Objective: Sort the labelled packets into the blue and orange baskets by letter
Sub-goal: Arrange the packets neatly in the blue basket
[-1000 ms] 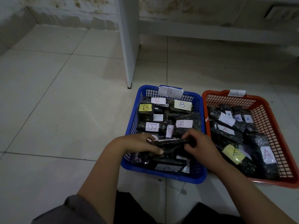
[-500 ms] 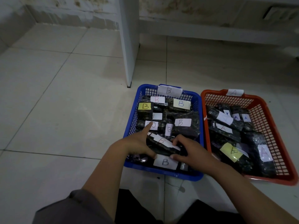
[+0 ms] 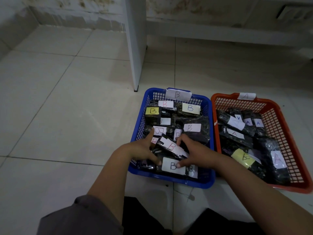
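The blue basket (image 3: 140, 116), tagged B, is full of dark packets with B labels. Beside it on the right, the orange basket (image 3: 277, 122), tagged A, holds dark packets with A labels (image 3: 277, 159). Both my hands are inside the blue basket's near end. A packet with a red B label (image 3: 171, 146) lies tilted between them. My left hand (image 3: 142, 149) rests against its left side, index finger straight and pointing away. My right hand (image 3: 196, 152) lies on its right end. Its thumb touches the front packet with a black B label (image 3: 170, 167).
A white upright panel (image 3: 137, 48) stands on the tiled floor just behind the blue basket's left corner. A stained wall and a low ledge (image 3: 228, 33) run along the back. Pale floor tiles (image 3: 67, 116) spread to the left. My dark-clothed knees fill the bottom edge.
One second ago both hands held the red B packet flat above the near end of the blue basket. They have since lowered it onto the pile, and the fingers have spread.
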A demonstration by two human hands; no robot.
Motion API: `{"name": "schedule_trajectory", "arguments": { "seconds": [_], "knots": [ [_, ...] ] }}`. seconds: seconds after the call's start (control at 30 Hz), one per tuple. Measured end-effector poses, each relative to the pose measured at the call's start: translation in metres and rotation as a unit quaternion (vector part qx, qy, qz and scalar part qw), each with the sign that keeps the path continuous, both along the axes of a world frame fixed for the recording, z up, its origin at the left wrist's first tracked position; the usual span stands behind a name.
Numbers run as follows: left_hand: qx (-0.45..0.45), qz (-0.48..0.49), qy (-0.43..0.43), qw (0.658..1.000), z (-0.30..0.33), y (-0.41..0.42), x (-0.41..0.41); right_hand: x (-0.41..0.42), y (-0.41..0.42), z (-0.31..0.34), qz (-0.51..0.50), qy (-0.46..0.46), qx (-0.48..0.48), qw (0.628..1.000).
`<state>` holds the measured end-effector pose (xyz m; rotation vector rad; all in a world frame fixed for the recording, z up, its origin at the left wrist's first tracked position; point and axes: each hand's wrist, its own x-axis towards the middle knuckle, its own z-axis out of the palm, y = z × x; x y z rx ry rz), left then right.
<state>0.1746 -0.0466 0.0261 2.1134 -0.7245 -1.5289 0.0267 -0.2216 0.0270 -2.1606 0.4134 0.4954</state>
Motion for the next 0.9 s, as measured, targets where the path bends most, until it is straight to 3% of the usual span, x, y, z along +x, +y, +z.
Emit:
{"name": "schedule_trajectory", "arguments": {
  "seconds": [0.07, 0.17, 0.27, 0.4, 0.67, 0.9],
  "knots": [
    [-0.01, 0.029, 0.03, 0.999, -0.001, 0.002, 0.003, 0.006, -0.001, 0.0, 0.015, 0.017, -0.012, 1.0],
    [-0.029, 0.075, 0.038, 0.996, -0.001, 0.001, 0.002, 0.013, 0.001, -0.002, 0.083, 0.029, -0.101, 0.991],
    [-0.009, 0.06, 0.024, 0.998, 0.001, 0.001, 0.001, 0.016, 0.002, 0.001, 0.118, 0.017, -0.164, 0.979],
    [0.0, 0.012, 0.003, 1.0, 0.004, 0.004, 0.004, 0.008, 0.01, -0.002, 0.141, 0.039, -0.145, 0.979],
    [-0.021, 0.015, -0.078, 0.997, 0.01, 0.003, 0.007, 0.008, 0.015, 0.0, 0.114, -0.045, -0.233, 0.965],
    [-0.103, 0.117, -0.146, 0.977, 0.009, -0.003, 0.011, 0.012, -0.008, 0.015, -0.011, -0.063, -0.234, 0.97]
  ]
}}
